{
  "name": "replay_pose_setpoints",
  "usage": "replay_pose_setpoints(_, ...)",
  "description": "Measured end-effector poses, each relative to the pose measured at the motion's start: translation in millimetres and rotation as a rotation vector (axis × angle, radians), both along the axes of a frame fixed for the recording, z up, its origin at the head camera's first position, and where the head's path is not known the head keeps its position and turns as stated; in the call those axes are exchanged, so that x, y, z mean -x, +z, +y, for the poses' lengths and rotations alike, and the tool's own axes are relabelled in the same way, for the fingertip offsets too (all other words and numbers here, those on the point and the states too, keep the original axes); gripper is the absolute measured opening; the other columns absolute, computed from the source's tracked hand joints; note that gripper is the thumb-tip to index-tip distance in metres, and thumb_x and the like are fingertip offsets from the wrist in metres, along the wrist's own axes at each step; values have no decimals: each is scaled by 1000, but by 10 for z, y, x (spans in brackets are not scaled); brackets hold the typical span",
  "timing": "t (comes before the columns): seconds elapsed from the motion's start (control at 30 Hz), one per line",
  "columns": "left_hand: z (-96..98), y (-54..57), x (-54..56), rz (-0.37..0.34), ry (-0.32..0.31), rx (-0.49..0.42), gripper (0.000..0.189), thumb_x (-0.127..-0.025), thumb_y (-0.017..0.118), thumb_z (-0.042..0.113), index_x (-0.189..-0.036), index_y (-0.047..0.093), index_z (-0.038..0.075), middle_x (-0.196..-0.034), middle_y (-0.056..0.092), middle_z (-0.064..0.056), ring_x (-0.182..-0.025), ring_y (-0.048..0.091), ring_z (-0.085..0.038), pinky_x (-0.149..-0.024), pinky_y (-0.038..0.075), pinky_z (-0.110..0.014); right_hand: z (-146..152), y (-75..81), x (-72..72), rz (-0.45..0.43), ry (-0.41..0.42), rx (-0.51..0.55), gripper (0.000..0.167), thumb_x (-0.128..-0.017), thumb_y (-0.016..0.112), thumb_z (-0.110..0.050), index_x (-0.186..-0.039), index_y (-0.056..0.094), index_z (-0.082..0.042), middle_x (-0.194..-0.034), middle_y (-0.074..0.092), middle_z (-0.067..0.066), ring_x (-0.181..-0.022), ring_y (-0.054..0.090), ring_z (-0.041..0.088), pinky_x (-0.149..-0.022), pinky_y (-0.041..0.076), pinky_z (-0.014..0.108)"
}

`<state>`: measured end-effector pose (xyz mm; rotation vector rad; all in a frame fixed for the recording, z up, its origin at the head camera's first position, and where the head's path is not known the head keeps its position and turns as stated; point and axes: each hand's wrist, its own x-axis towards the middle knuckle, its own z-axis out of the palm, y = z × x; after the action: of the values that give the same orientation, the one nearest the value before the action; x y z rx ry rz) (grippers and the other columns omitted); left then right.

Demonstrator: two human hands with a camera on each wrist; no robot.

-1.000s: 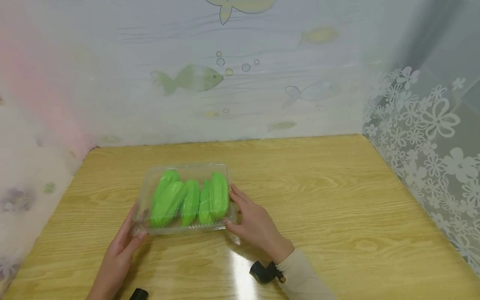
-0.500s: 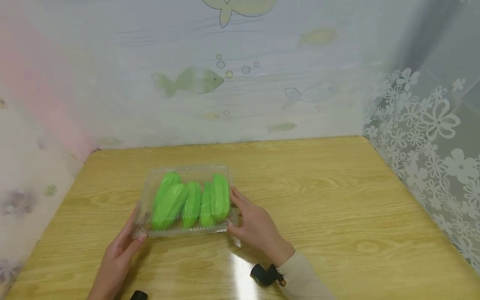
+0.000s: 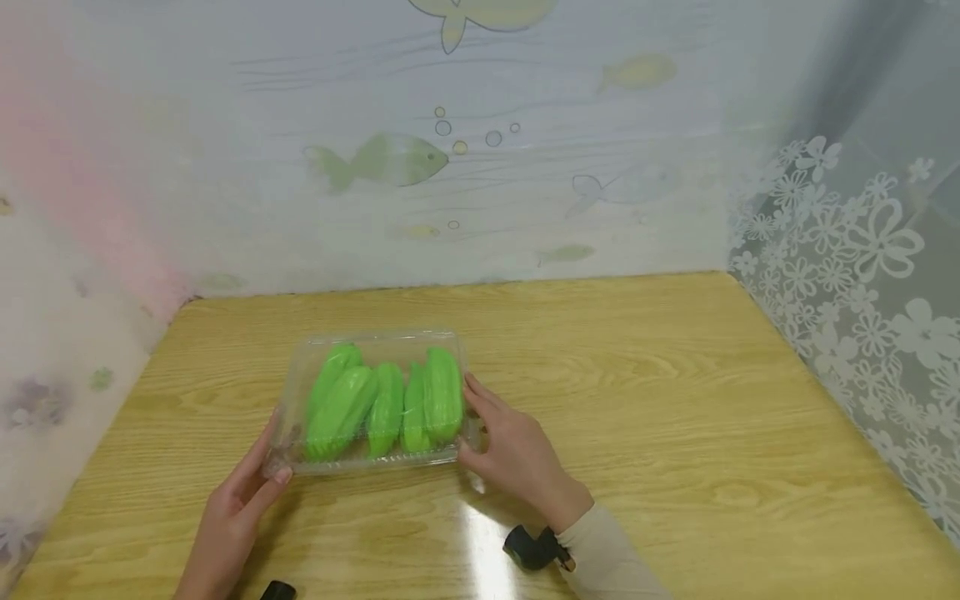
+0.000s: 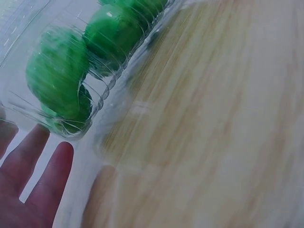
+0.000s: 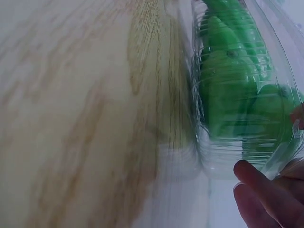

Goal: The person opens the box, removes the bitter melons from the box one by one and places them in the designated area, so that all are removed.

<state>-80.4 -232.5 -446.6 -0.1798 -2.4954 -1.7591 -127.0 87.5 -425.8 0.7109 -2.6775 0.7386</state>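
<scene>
At the left end of the clear box point(image 3: 292, 400), your left hand point(image 3: 237, 502) grips it, thumb and fingers parted around the near corner; at its right end, your right hand point(image 3: 515, 447) grips likewise. Green pieces point(image 3: 386, 408) lie inside it. Below it is the table point(image 3: 675, 417); whether they touch, I cannot tell. You seem to be positioning the box, so the next move probably calls for level ends.

Elongated pieces point(image 3: 386, 408) are showing bright green through a clear, colourless container point(image 3: 382, 339).
The tabletop point(image 3: 675, 408) is displaying yellow-brown wood grain; the back wall point(image 3: 510, 196) is carrying green and yellow fish point(image 3: 397, 158) on pale grey-blue. The left wall point(image 3: 75, 333) is blending pink into white; the right-hand panel point(image 3: 855, 283) is bearing white flowers point(image 3: 922, 331) over grey; the sleeve point(image 3: 611, 557) is appearing beige.
</scene>
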Motion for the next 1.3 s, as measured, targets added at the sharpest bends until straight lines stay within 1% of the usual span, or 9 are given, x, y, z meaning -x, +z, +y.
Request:
replay_pose_setpoints(0.17, -12, -5, -1, 0, -5, 37, 54, -93, 47, 11, -141, 25, 25, -145, 23, 3, -127, 28, -4, -88, 33, -9, 13, -12, -6, -1, 1, 5, 62, -75, 61, -25, -131, 44, -7, -139, 36, 2, -42, 31, -1, -43, 32, 12)
replay_pose_setpoints(0.2, -14, -4, -1, 1, -7, 41, 54, -94, 46, 11, -141, 25, 25, -145, 23, 3, -128, 27, -5, -89, 32, -9, 12, -9, -6, -3, 3, 14, 62, -75, 61, -25, -131, 44, -7, -139, 37, 2, -45, 36, -1, -43, 32, 12)
replay_pose_setpoints(0.33, -14, 5, -4, 11, -26, 28, 52, -94, 44, 9, -141, 26, 23, -146, 22, 2, -129, 24, -7, -90, 31, -9, 6, 4, -6, -41, 18, 63, 62, -75, 61, -23, -132, 43, -8, -139, 35, 2, -64, 57, 2, -51, 40, 11)
replay_pose_setpoints(0.43, -8, 14, -5, 9, -37, -2, 52, -94, 43, 9, -141, 26, 22, -146, 22, 2, -130, 22, -7, -90, 30, -8, 1, 15, -8, -83, 28, 100, 63, -75, 61, -22, -133, 42, -8, -140, 34, 1, -78, 61, 7, -59, 43, 11)
replay_pose_setpoints(0.67, -4, 9, 4, 20, -74, -66, 51, -95, 41, 7, -142, 25, 19, -147, 19, 0, -132, 18, -10, -93, 28, -9, 2, 21, -5, -102, 22, 130, 62, -74, 61, -21, -131, 44, -7, -139, 36, 0, -77, 61, 6, -62, 45, 12)
replay_pose_setpoints(0.9, -24, -28, 15, 65, -162, -158, 50, -95, 37, 1, -142, 22, 12, -148, 14, -4, -133, 12, -10, -94, 26, -9, 0, 37, -12, -106, 21, 138, 63, -73, 62, -21, -131, 44, -5, -138, 37, 1, -75, 59, 6, -60, 44, 13)
replay_pose_setpoints(1.07, -27, -32, 9, 46, -178, -175, 50, -96, 35, 3, -143, 21, 13, -148, 13, -3, -133, 12, -10, -94, 27, -10, -4, 61, -16, -105, 6, 128, 62, -72, 62, -21, -129, 47, -5, -137, 39, 1, -54, 45, 3, -48, 39, 15)
replay_pose_setpoints(1.17, -28, -28, 5, 28, -184, -169, 49, -97, 33, 6, -143, 19, 14, -148, 11, -3, -132, 15, -11, -94, 29, -12, -6, 69, -17, -107, -1, 125, 62, -71, 62, -22, -129, 47, -5, -137, 39, 0, -52, 38, 4, -46, 36, 17)
replay_pose_setpoints(1.3, -24, -23, -1, -3, -192, -163, 48, -98, 31, 10, -144, 17, 17, -149, 10, -2, -131, 20, -13, -93, 31, -14, -7, 68, -19, -126, -9, 132, 63, -71, 62, -22, -130, 46, -7, -137, 38, -2, -53, 38, 3, -46, 36, 17)
